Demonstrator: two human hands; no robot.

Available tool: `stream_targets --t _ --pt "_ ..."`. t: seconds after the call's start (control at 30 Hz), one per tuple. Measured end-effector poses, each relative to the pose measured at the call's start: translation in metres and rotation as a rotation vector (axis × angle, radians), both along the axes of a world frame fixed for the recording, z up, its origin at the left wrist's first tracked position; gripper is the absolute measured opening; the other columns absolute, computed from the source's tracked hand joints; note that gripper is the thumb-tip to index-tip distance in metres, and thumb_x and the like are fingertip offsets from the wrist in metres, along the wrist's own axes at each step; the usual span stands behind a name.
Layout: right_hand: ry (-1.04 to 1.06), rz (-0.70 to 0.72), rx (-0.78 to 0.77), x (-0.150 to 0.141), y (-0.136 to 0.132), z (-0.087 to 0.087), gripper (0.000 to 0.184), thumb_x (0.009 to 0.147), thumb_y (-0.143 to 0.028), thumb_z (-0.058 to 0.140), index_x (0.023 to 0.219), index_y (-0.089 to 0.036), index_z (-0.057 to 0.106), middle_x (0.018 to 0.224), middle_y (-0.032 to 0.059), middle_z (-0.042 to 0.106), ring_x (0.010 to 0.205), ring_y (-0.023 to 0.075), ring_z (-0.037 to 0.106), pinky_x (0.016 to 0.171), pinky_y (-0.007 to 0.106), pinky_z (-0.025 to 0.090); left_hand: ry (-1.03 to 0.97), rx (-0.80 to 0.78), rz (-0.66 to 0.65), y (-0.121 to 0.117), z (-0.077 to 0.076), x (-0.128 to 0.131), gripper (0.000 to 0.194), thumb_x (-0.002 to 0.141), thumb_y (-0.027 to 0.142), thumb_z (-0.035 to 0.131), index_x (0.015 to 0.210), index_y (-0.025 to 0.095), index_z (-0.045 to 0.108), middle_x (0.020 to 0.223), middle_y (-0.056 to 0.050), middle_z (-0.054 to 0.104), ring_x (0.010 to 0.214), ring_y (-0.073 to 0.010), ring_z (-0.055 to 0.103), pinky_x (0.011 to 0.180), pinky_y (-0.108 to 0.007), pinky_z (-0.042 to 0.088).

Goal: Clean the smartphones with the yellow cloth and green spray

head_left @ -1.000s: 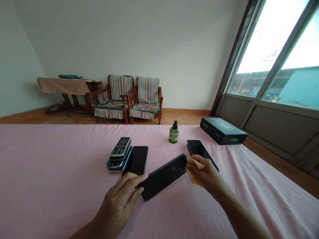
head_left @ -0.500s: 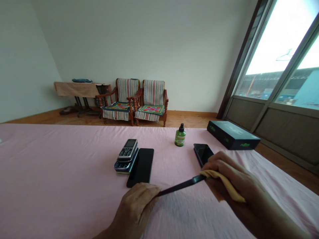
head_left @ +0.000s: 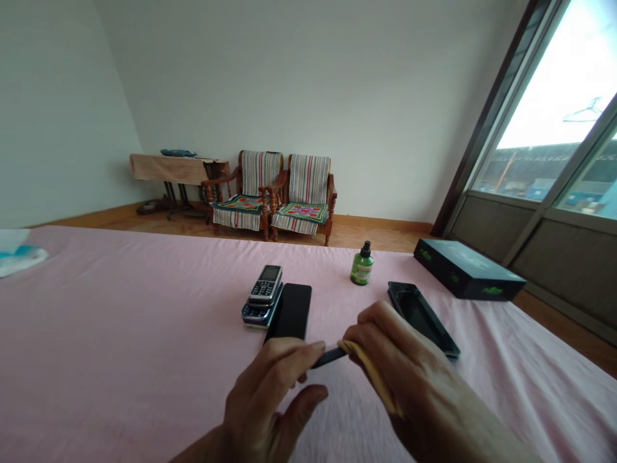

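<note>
- black box (head_left: pixel 468 270): green logo marks on lid and side, lettering too small to read
- green pump bottle (head_left: pixel 362 267): label text blurred, unreadable
- keypad phone (head_left: pixel 265 285): key legends too small to read

Nothing legible.

A wrinkled pink sheet (head_left: pixel 144 321) covers the broad surface, its far edge running below the chairs. On it, a stack of keypad phones (head_left: pixel 263 299) sits just beside a black smartphone (head_left: pixel 292 312), with a green bottle (head_left: pixel 362 267) behind them. A second black smartphone (head_left: pixel 419 318) and a black box (head_left: pixel 465 270) lie rightward, and a white-and-blue item (head_left: pixel 17 252) lies far left.
</note>
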State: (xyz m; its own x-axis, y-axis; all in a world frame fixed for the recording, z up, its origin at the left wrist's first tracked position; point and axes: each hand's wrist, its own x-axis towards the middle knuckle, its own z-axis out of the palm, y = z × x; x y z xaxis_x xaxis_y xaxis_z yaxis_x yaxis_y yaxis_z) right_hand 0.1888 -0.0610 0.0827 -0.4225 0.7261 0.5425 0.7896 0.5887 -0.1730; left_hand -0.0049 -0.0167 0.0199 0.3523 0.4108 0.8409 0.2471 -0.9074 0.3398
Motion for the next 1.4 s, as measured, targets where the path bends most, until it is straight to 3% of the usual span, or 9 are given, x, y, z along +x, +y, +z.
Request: stream_targets --t 0.13,0.3,0.43,0.57,0.7,0.83,1.0,1.17,1.4 --pt "0.129 0.038 0.073 -0.007 -0.002 -0.008 0.03 0.088 -0.002 0.039 0.094 -0.017 0.065 0.081 0.0058 0.057 0.069 0.0162 0.059 0.058 0.025 0.054 0.015 0.034 0.072 -0.002 0.011 0.0 0.02 0.094 0.01 0.055 0.113 0.014 0.06 0.092 -0.004 0.063 0.085 -0.0126 0.063 0.077 -0.017 0.052" --pt "0.409 0.067 0.149 -0.004 -0.001 -0.039 0.04 0.087 -0.003 0.05 0.121 -0.02 0.061 0.091 0.0049 0.054 0.072 0.0124 0.06 0.055 0.02 0.053 0.021 0.043 0.076 -0.001 0.014 0.001 0.014 0.093 0.009 0.054 0.104 0.013 0.062 0.087 -0.004 0.063 0.08 -0.0116 0.064 0.074 -0.016 0.051" --pt "0.673 -0.003 0.224 -0.007 0.003 -0.06 0.041 0.088 -0.002 0.051 0.118 -0.027 0.064 0.086 0.0014 0.052 0.061 0.0089 0.058 0.048 0.019 0.049 -0.007 0.034 0.095 0.0 0.01 0.0 0.015 0.09 0.007 0.056 0.101 0.015 0.061 0.085 -0.003 0.062 0.077 -0.0123 0.064 0.071 -0.017 0.051" --pt "0.797 -0.02 0.123 -0.008 0.009 -0.068 0.03 0.088 -0.007 0.056 0.107 -0.026 0.069 0.082 0.0011 0.052 0.058 0.0092 0.055 0.042 0.018 0.045 -0.079 -0.065 0.066 0.002 -0.003 0.0 0.018 0.089 0.008 0.056 0.103 0.019 0.059 0.087 -0.003 0.061 0.079 -0.0145 0.063 0.071 -0.02 0.051" --pt "0.759 -0.082 0.143 0.0 0.01 -0.073 0.026 0.089 -0.01 0.056 0.109 -0.022 0.068 0.084 0.0027 0.052 0.061 0.0098 0.056 0.044 0.017 0.048 -0.105 -0.282 -0.068 0.007 -0.017 0.006 0.013 0.092 0.011 0.052 0.097 0.02 0.059 0.081 -0.001 0.06 0.072 -0.0147 0.063 0.066 -0.023 0.052" --pt "0.565 -0.092 0.18 0.003 0.011 -0.082 0.033 0.088 -0.005 0.051 0.115 -0.018 0.065 0.089 0.0059 0.054 0.071 0.0133 0.06 0.057 0.022 0.054 0.041 -0.423 -0.061 0.013 -0.026 0.012 0.011 0.092 0.014 0.054 0.093 0.02 0.063 0.08 -0.001 0.065 0.072 -0.0157 0.063 0.066 -0.023 0.051" --pt "0.452 -0.064 0.097 -0.006 0.014 -0.09 0.039 0.083 0.001 0.046 0.111 -0.016 0.067 0.087 0.007 0.058 0.074 0.0154 0.062 0.063 0.024 0.056 0.223 -0.35 -0.056 0.018 -0.028 0.008 0.02 0.093 0.016 0.053 0.108 0.02 0.066 0.087 -0.005 0.068 0.08 -0.0199 0.063 0.072 -0.029 0.052" --pt "0.46 -0.075 0.039 -0.006 0.015 -0.091 0.053 0.072 0.007 0.041 0.112 -0.016 0.066 0.088 0.0071 0.057 0.076 0.016 0.063 0.063 0.024 0.056 0.221 -0.391 -0.075 0.023 -0.029 0.006 0.026 0.093 0.015 0.051 0.112 0.021 0.068 0.09 -0.007 0.066 0.085 -0.0197 0.063 0.074 -0.028 0.052" --pt "0.427 -0.015 0.151 -0.027 0.01 -0.094 0.043 0.081 0.003 0.04 0.113 -0.016 0.062 0.086 0.008 0.058 0.074 0.016 0.062 0.063 0.023 0.056 0.132 -0.507 -0.092 0.023 -0.036 0.006 0.011 0.09 0.026 0.062 0.09 0.018 0.07 0.081 -0.003 0.065 0.076 -0.0182 0.061 0.07 -0.027 0.048"
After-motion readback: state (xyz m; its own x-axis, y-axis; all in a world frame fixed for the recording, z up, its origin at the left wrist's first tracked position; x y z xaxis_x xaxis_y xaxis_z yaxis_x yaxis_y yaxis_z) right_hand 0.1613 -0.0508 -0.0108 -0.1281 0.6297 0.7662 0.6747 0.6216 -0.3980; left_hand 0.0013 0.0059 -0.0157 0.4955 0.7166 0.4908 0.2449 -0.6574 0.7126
